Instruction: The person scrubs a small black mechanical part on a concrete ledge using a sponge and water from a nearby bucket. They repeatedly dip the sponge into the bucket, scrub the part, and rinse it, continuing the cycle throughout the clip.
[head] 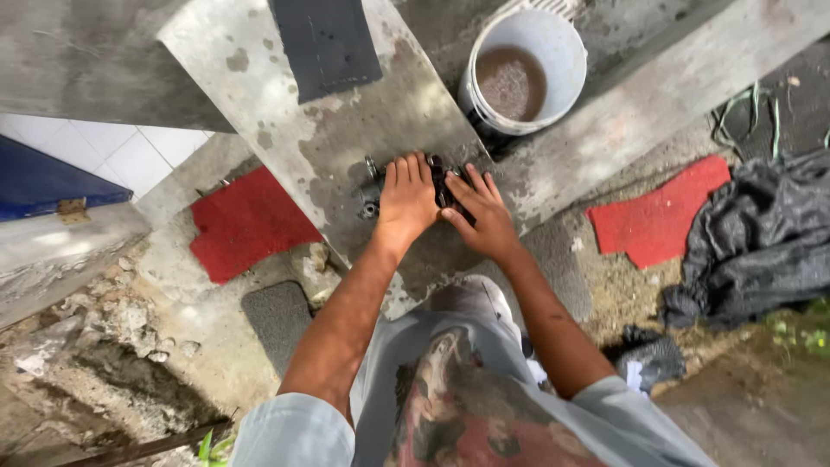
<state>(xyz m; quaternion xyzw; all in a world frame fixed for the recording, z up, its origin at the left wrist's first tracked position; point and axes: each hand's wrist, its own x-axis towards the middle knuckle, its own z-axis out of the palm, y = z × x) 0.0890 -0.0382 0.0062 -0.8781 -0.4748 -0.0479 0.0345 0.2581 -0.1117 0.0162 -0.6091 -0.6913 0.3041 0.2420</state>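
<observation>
Both hands are pressing on the concrete slab [328, 130]: the left hand [406, 201], fingers together, is lying flat, while the right hand [484, 216] is pinching a dark object [438, 180] beside a metal fitting [370, 209], likely needing a firmer grip.

The desk [285, 104] is rough, matt concrete (blotched with damp patches). The white bucket [553, 43] looks like smooth plastic. Red mats [246, 220] appear coarse, fibrous; the far-right dark cloth [761, 233] is crumpled, faintly glossy.

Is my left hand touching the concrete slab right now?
Touching. The head view shows the left hand pressed flat on the concrete slab, fingers spread, beside a small dark part.
</observation>
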